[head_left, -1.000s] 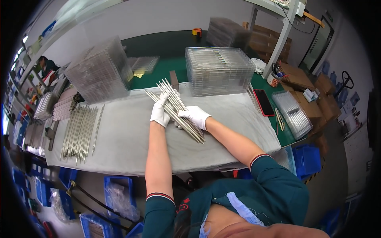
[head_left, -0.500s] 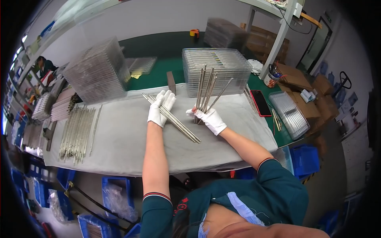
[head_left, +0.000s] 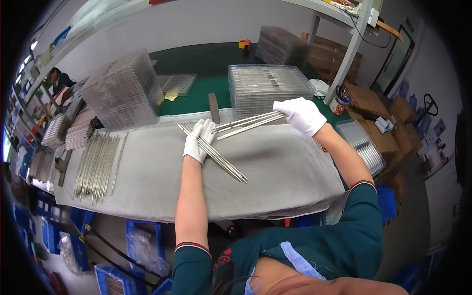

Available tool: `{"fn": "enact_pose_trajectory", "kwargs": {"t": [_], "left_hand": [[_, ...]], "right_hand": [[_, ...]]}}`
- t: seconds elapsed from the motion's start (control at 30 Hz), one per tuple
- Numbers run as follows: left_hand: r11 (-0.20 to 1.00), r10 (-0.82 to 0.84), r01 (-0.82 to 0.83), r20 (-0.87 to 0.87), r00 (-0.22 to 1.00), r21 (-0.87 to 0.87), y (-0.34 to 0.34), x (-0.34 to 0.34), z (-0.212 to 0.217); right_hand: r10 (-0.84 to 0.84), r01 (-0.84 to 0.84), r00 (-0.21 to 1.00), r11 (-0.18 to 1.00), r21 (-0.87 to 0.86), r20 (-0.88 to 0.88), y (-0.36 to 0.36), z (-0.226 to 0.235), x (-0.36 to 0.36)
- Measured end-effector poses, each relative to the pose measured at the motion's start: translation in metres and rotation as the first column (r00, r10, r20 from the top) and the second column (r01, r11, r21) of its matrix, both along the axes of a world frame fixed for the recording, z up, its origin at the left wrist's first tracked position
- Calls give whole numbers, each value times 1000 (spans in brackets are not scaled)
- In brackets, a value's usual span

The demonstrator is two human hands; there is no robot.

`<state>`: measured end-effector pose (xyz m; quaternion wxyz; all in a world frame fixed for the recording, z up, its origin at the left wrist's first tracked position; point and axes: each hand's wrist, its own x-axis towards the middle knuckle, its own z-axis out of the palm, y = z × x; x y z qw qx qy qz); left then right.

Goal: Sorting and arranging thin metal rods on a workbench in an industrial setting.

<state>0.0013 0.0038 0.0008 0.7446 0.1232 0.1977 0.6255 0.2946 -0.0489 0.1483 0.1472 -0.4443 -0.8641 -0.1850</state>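
The right hand (head_left: 301, 114), in a white glove, has swung a small bundle of thin metal rods (head_left: 248, 124) from near upright half a second ago down to nearly level, so the bundle now runs leftward from its closed fingers toward the left hand (head_left: 199, 140); a second ago all the rods lay together under both hands, so the lot has been split in two, which reads as sorting or counting off a portion. The right hand is closed around the right-hand end of that lifted bundle, above the table. The left hand, also gloved, lies nearly flat with fingers loosely curled over the second bundle of rods (head_left: 216, 153), which rests slantwise on the grey cloth (head_left: 285, 172) covering the table; whether it grips them or only presses them down I cannot tell. The free ends of the lifted rods reach the left hand's fingertips. Just behind the hands stands a stack of clear plastic trays (head_left: 268, 88), with a dark upright block (head_left: 213, 107) beside it and a taller tilted stack of trays (head_left: 123, 91) further left. Well to the left on the cloth lie more rods in a row (head_left: 96, 164).
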Motion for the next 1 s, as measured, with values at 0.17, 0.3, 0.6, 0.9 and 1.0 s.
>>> {"fn": "enact_pose_trajectory", "kwargs": {"t": [0.17, 0.3, 0.6, 0.9, 1.0], "left_hand": [[999, 33, -33, -32, 999, -12, -7, -2, 5], [999, 41, -42, -62, 997, -10, -8, -4, 2], [998, 52, -54, -52, 997, -45, -9, -2, 6], [996, 47, -49, -32, 998, -79, -8, -4, 5], [997, 50, -52, -36, 998, -50, -8, -4, 3]], "right_hand": [[-240, 244, 961, 970, 17, -139, 42, 45, 40], [-332, 318, 936, 940, -121, -119, 66, 55, 51], [-245, 244, 970, 965, -91, 5, 80, 48, 50], [-260, 258, 966, 951, -169, 9, 87, 51, 45], [-252, 246, 968, 954, -169, -9, 93, 50, 47]]}}
